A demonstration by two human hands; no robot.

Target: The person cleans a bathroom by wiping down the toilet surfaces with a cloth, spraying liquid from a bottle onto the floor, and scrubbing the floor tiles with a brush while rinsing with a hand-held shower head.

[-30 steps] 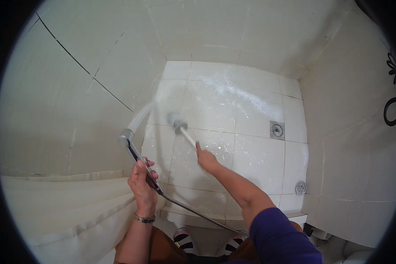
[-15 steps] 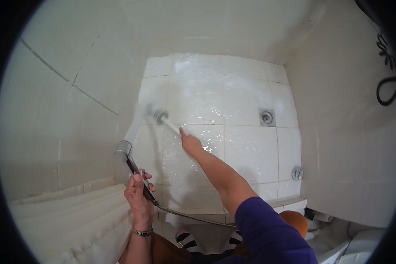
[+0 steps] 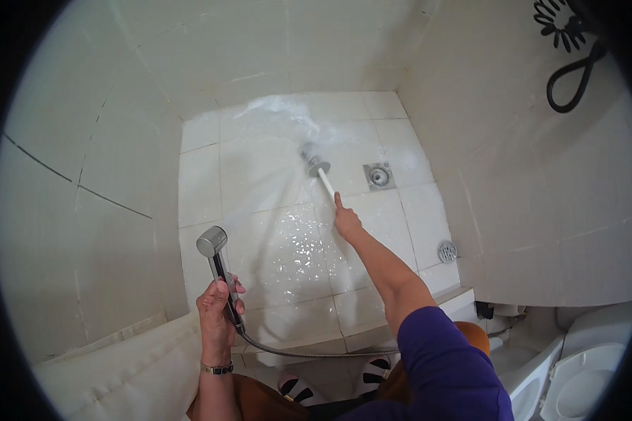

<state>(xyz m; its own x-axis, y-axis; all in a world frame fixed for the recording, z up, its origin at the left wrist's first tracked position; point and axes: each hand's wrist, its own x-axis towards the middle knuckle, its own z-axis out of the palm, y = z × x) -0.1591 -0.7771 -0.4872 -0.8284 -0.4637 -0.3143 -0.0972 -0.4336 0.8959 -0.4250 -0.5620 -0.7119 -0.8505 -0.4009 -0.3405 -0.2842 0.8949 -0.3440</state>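
Note:
My left hand (image 3: 218, 306) is closed around a chrome and black handheld sprayer (image 3: 213, 242), its head raised above the wet tiled floor. A fine spray fans from it toward the far part of the floor. From the sprayer's lower end a metal hose (image 3: 288, 351) curves to the right. With my arm stretched forward, my right hand (image 3: 347, 223) grips the white handle of a brush (image 3: 319, 168), index finger along the handle. The brush's blurred grey head is on the white tiles (image 3: 260, 277), left of a square metal drain (image 3: 379, 177). White suds lie beyond it.
Tiled walls (image 3: 84, 231) enclose the floor. A round drain grate (image 3: 447, 251) sits by the right wall, where a black looped hose (image 3: 569, 81) hangs. A pale curtain (image 3: 133, 368) is at lower left, a toilet (image 3: 583, 382) at lower right. A low ledge (image 3: 372, 338) runs before my feet.
The brush has moved to the right, from near the left wall to beside the square drain. My left hand still holds the sprayer, whose spray now reaches farther right. The view has shifted.

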